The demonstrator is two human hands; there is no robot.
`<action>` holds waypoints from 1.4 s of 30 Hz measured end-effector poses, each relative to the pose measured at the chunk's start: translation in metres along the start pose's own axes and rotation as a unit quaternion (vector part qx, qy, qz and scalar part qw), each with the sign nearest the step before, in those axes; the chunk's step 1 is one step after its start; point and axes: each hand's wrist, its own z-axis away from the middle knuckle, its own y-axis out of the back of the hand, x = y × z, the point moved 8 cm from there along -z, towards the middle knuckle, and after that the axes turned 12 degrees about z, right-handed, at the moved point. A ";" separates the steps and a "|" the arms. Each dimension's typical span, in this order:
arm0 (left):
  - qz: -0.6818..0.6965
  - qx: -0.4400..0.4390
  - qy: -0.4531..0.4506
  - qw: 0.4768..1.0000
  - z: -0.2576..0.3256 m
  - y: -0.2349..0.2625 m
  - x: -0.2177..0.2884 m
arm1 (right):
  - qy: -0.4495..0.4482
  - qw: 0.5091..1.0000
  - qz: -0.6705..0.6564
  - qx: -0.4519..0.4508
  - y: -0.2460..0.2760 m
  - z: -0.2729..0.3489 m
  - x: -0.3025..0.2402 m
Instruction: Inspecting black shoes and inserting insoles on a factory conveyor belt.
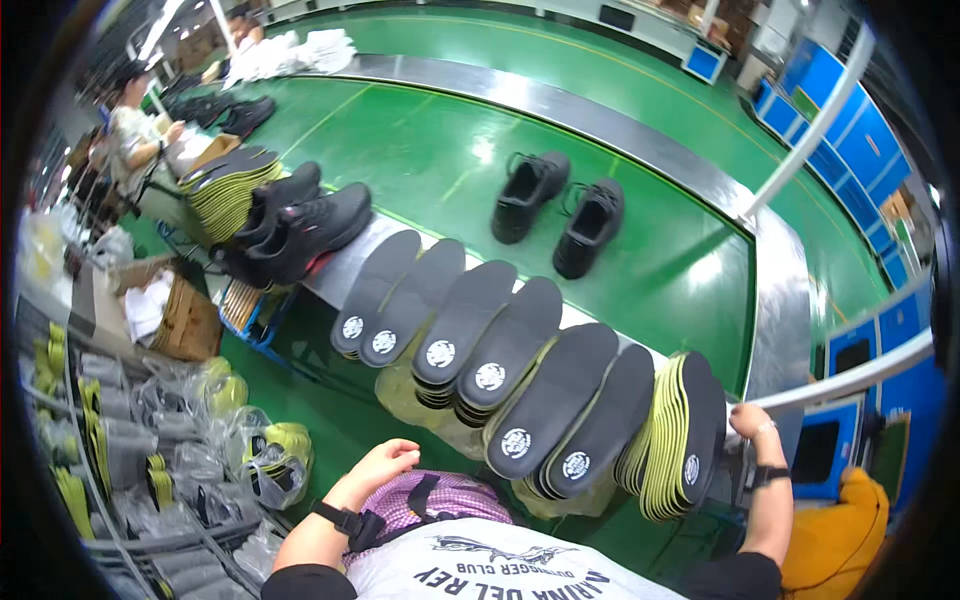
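Note:
Several stacks of black insoles (573,385) with pale round marks at the heels lie in a row on a narrow ledge before me. The rightmost stack (655,430) leans on its side and shows yellow-green edges. My left hand (388,464) hovers near my body, below the row, its fingers loosely stretched and holding nothing. Beside the toe end of the leaning stack is my right hand (752,421), close to the ledge's right end. Its fingers are bent and partly hidden, so I cannot make out any grip.
A pair of black shoes (588,228) stands on the green conveyor belt (430,150). More black shoes (318,232) and an insole pile (235,190) sit at the left. Bagged insoles (270,460) fill a rack at lower left. A person (135,130) works farther off. A white post (815,130) rises at right.

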 end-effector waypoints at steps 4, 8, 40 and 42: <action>0.022 0.012 -0.010 1.000 -0.005 0.021 0.004 | 0.020 0.984 -0.122 0.128 0.063 0.060 -0.013; 0.021 0.014 -0.039 0.999 -0.009 0.056 0.010 | -0.004 0.954 -0.251 0.162 0.127 0.126 -0.030; 0.098 0.132 -0.325 0.932 -0.022 0.397 0.127 | 0.674 0.375 -0.443 0.457 0.397 0.434 -0.553; 0.051 0.146 -0.358 0.921 -0.028 0.400 0.151 | 0.657 0.369 -0.435 0.493 0.387 0.435 -0.547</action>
